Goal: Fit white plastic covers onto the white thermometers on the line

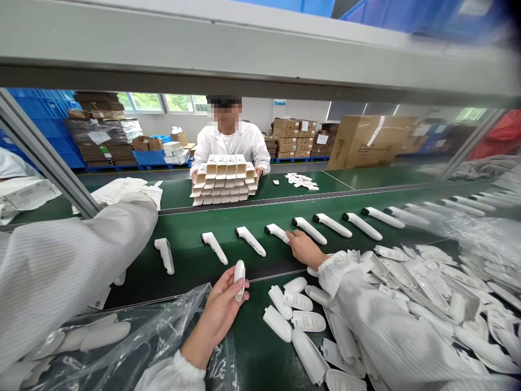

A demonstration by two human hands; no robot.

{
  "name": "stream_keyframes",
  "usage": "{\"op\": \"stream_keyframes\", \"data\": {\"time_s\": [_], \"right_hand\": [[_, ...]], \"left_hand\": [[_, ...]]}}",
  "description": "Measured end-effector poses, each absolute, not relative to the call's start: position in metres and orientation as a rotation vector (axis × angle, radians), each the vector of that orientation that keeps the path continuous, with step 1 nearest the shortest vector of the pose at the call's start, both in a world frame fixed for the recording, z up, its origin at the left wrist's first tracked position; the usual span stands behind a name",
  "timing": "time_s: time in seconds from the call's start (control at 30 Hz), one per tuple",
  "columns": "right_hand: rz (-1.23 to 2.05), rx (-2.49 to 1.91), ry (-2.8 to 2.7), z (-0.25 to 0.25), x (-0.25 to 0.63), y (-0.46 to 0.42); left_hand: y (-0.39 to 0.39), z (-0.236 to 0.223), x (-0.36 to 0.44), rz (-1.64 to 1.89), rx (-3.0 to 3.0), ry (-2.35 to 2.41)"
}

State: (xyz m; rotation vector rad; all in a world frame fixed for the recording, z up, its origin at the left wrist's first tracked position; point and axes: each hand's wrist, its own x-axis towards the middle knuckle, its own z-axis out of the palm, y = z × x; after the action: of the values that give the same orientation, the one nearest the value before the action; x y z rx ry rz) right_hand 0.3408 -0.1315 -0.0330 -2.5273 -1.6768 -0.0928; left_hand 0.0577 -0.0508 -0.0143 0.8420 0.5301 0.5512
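My left hand (pixel 224 305) holds a small white plastic battery cover (pixel 240 278) upright between thumb and fingers, in front of the belt. Farther right, my right hand (pixel 306 248) has its fingers closed on the handle end of a white infrared thermometer (pixel 277 233) with a black head, lying on the green conveyor belt (pixel 187 244). Similar thermometers lie in a row to both sides, among them one just left (pixel 251 241) and one just right (pixel 310 231). Below my right forearm are loose white covers (pixel 308 321), spread on the green surface.
A large heap of white plastic parts (pixel 443 293) fills the right side. Clear plastic bags (pixel 163 336) with covers lie at lower left. A co-worker's sleeve (pixel 81 260) reaches in from the left. Opposite, a person in white holds stacked white boxes (pixel 223 184). A shelf beam (pixel 260 54) crosses overhead.
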Motion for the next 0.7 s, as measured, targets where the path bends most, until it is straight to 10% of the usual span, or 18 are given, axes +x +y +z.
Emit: {"op": "stream_keyframes", "data": {"time_s": [0.37, 0.7], "right_hand": [[-0.146, -2.419, -1.497, -0.017, 0.329, -0.149], [1.089, -1.061, -1.094, 0.001, 0.235, -0.161]], "left_hand": [[-0.057, -0.013, 0.071, 0.496, 0.944, 0.571], [-0.078, 0.008, 0.092, 0.327, 0.617, 0.388]]}}
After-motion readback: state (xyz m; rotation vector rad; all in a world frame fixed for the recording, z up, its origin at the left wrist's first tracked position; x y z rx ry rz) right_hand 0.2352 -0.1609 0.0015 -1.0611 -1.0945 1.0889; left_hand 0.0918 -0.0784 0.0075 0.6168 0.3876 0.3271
